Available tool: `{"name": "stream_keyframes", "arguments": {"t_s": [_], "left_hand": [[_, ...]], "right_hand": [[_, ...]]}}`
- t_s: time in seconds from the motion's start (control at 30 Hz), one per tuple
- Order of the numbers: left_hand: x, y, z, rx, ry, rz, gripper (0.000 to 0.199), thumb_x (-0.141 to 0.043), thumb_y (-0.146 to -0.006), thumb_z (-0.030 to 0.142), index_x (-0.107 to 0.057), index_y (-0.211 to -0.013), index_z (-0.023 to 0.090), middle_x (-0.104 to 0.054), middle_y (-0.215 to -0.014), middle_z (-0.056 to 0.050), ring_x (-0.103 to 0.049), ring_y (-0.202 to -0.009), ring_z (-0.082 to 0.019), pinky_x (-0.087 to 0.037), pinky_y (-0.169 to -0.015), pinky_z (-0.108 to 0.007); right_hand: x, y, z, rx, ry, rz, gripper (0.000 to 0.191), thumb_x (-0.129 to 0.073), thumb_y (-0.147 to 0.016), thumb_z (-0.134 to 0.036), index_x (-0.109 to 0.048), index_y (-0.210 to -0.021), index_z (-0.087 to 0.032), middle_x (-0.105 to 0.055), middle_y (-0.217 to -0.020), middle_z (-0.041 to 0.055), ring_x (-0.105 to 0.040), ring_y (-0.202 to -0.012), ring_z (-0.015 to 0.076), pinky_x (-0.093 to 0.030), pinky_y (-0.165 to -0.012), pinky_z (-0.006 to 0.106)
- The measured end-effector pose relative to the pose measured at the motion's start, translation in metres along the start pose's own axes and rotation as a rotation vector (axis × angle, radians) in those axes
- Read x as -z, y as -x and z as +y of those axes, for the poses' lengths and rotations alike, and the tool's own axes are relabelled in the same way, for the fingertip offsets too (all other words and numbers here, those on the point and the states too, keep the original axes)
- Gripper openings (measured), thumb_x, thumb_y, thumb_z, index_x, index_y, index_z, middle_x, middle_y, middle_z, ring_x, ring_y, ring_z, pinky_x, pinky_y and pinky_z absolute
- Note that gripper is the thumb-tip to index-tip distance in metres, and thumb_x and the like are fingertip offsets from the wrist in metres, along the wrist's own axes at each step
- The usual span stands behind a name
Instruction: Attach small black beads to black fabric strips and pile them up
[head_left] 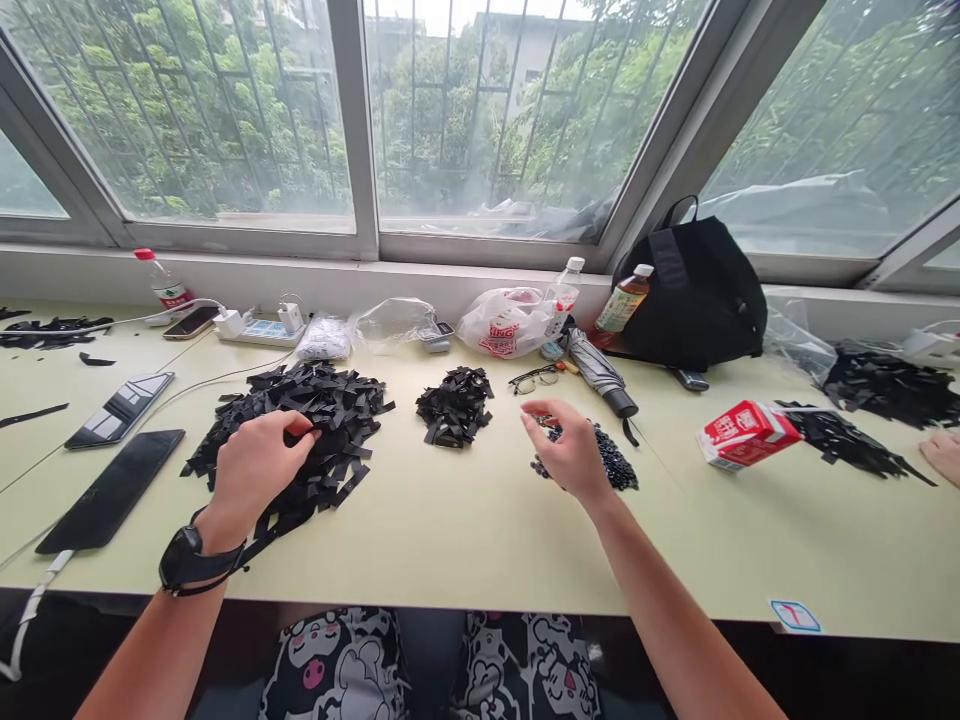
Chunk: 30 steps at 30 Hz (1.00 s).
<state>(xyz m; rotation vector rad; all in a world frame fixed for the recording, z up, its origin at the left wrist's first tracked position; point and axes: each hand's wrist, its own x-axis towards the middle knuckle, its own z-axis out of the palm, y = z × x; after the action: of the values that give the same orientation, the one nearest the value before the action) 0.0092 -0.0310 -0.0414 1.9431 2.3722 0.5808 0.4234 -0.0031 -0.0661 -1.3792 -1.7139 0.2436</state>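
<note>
My left hand (259,465), with a dark watch on its wrist, is closed in a pinch over a large heap of short black strips (345,400). What its fingertips hold, if anything, blends into the dark heap. Over a pile of small shiny black beads or caps (616,465) hovers my right hand (568,445), its thumb and forefinger slightly apart with nothing visible between them. That hand hides part of the pile. Between both hands, farther back, lies a smaller pile of black strips (454,405).
Dark tablet (112,490) and phone (120,408) lie at left, with cables and a power strip (262,328) behind. Glasses (536,378), a folded umbrella (600,370), bottles and a backpack (690,290) line the back. At right are a red-white carton (746,435) and another person's hand (941,455).
</note>
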Motion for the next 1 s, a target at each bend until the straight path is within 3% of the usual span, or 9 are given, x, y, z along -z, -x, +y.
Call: {"name": "stream_keyframes", "arguments": {"t_s": [0.07,0.2,0.33,0.47,0.8,0.87,1.0], "left_hand": [[0.007,-0.002,-0.003,0.033,0.016,0.037,0.025,-0.064,-0.086,0.051,-0.077,-0.091,0.030,-0.076,-0.082,-0.004,-0.066,-0.072,-0.027,-0.039,-0.061,-0.033],[0.022,-0.004,-0.007,0.046,0.052,0.147,0.025,-0.068,-0.083,0.052,-0.076,-0.086,0.029,-0.070,-0.071,-0.004,-0.063,-0.068,-0.026,-0.038,-0.059,-0.033],[0.034,-0.006,-0.003,0.008,0.137,0.244,0.025,-0.070,-0.083,0.049,-0.076,-0.094,0.028,-0.071,-0.074,-0.002,-0.065,-0.070,-0.023,-0.044,-0.064,-0.032],[0.039,-0.012,-0.001,0.009,0.153,0.182,0.020,-0.070,-0.082,0.041,-0.077,-0.094,0.026,-0.075,-0.079,-0.001,-0.068,-0.078,-0.023,-0.046,-0.069,-0.032],[0.030,-0.018,-0.013,0.038,0.193,0.134,0.024,-0.068,-0.083,0.047,-0.077,-0.087,0.026,-0.073,-0.070,-0.003,-0.068,-0.070,-0.023,-0.046,-0.064,-0.032],[0.032,-0.015,-0.008,0.029,0.307,0.119,0.020,-0.070,-0.081,0.044,-0.076,-0.083,0.024,-0.077,-0.079,-0.003,-0.070,-0.075,-0.023,-0.049,-0.067,-0.032],[0.034,-0.006,0.014,-0.036,0.801,0.031,0.021,-0.067,-0.082,0.032,-0.063,-0.065,0.020,-0.078,-0.113,-0.004,-0.071,-0.100,-0.024,-0.055,-0.086,-0.032]], "right_hand": [[0.013,-0.006,0.016,-0.063,0.076,-0.016,0.021,-0.060,-0.092,-0.034,-0.073,-0.097,-0.021,-0.077,-0.101,0.0086,-0.068,-0.090,0.0253,-0.052,-0.080,0.039],[0.029,-0.010,0.034,-0.116,0.187,-0.180,0.019,-0.059,-0.086,-0.031,-0.075,-0.090,-0.021,-0.076,-0.092,0.0074,-0.067,-0.081,0.0240,-0.049,-0.073,0.035],[0.034,-0.007,0.029,-0.063,0.192,-0.397,0.017,-0.060,-0.085,-0.030,-0.075,-0.084,-0.023,-0.075,-0.088,0.0048,-0.066,-0.076,0.0212,-0.049,-0.071,0.033],[0.037,-0.004,0.020,-0.066,0.172,-0.583,0.013,-0.064,-0.083,-0.031,-0.074,-0.079,-0.024,-0.072,-0.082,0.0024,-0.063,-0.070,0.0188,-0.048,-0.064,0.030],[0.040,-0.002,0.024,-0.090,0.114,-0.630,0.010,-0.065,-0.082,-0.029,-0.071,-0.075,-0.023,-0.073,-0.088,0.0056,-0.065,-0.071,0.0204,-0.051,-0.059,0.030],[0.038,-0.002,0.024,-0.093,0.110,-0.605,0.011,-0.065,-0.082,-0.030,-0.071,-0.075,-0.023,-0.073,-0.087,0.0065,-0.066,-0.073,0.0214,-0.051,-0.061,0.031],[0.036,-0.004,0.020,-0.102,0.117,-0.523,0.013,-0.064,-0.082,-0.031,-0.072,-0.077,-0.021,-0.073,-0.081,0.0061,-0.066,-0.071,0.0208,-0.051,-0.063,0.031]]}}
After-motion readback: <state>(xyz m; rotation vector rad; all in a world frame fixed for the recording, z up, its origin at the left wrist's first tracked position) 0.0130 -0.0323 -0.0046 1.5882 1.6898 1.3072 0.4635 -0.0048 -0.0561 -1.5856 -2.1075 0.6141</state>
